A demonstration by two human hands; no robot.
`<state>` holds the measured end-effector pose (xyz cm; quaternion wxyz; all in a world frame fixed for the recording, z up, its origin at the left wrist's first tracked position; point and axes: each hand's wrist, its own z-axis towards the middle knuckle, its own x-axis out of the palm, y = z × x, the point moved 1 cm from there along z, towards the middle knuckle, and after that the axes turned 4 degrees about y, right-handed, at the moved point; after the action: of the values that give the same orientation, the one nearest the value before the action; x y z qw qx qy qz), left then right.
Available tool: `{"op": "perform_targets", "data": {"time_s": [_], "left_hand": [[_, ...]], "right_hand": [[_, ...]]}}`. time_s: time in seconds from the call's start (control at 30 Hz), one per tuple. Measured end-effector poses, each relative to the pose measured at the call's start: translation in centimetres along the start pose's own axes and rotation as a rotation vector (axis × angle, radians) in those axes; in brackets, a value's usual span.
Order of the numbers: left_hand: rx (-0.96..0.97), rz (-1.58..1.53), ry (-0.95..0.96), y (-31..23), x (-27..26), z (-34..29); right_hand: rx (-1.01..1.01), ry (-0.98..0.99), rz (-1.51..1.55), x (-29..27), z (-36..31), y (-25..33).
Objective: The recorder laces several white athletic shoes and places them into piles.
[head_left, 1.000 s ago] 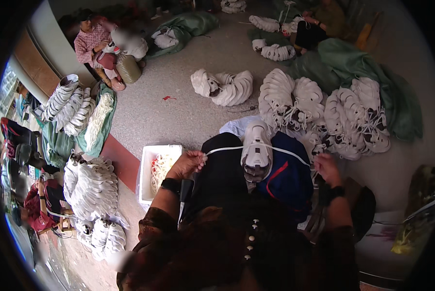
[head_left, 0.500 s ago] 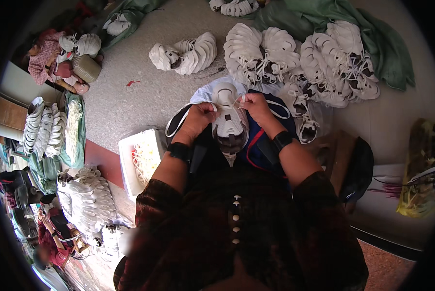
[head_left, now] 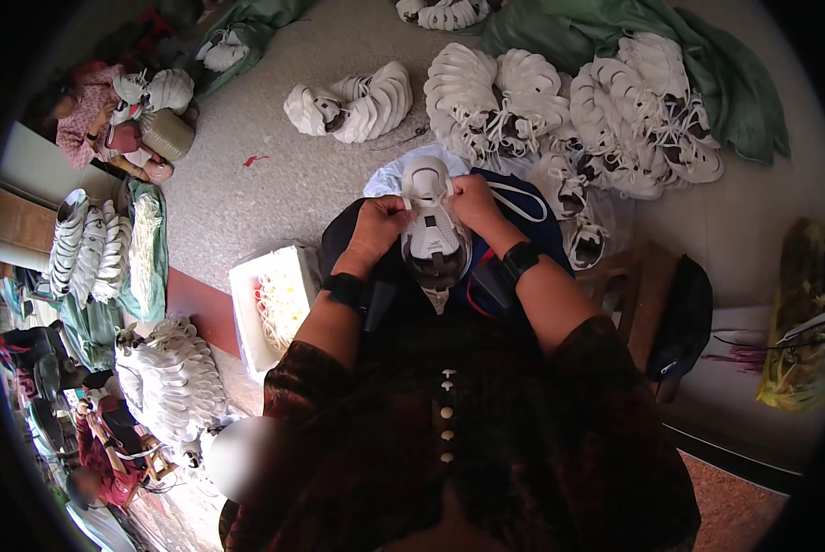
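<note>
A white sneaker upper (head_left: 438, 237) with a dark brown part lies in my lap, its pale tongue (head_left: 426, 177) pointing away from me. At the shoe's left edge, the fingers of my left hand (head_left: 382, 227) are closed in a pinch; only a short white bit shows at their tips. My right hand (head_left: 478, 204) is closed at the right edge, beside the tongue. A white shoelace (head_left: 529, 213) loops out to the right of this hand over dark blue cloth. What lies between my fingertips is mostly hidden.
To the left stands a white box (head_left: 245, 317) of laces. Nested white shoe uppers lie ahead (head_left: 371, 103), far right (head_left: 615, 124) and left (head_left: 168, 377). Green cloth (head_left: 707, 101) lies behind the right pile. Two people (head_left: 90, 115) sit at the left, apart.
Both hands have come in closer to the shoe's edges. The lace between right hand and tongue no longer shows. The lace loop left of my left hand has gone from sight.
</note>
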<state>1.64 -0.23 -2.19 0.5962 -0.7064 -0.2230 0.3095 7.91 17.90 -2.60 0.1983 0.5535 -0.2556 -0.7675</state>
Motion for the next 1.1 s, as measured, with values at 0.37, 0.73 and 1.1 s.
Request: {"op": "perform_targets", "data": {"time_s": [0.37, 0.73, 1.1], "left_hand": [[-0.014, -0.251, -0.085, -1.4, 2.7, -0.7], [0.186, 0.729, -0.181, -2.8, 5.5, 1.2], [-0.024, 0.596, -0.075, -3.2, -0.2, -3.2]], "right_hand": [[0.022, -0.040, -0.197, -1.2, -3.4, 4.2], [0.035, -0.170, 0.172, 0.4, -3.4, 0.5], [0.139, -0.137, 0.154, -0.8, -3.3, 2.5]]}}
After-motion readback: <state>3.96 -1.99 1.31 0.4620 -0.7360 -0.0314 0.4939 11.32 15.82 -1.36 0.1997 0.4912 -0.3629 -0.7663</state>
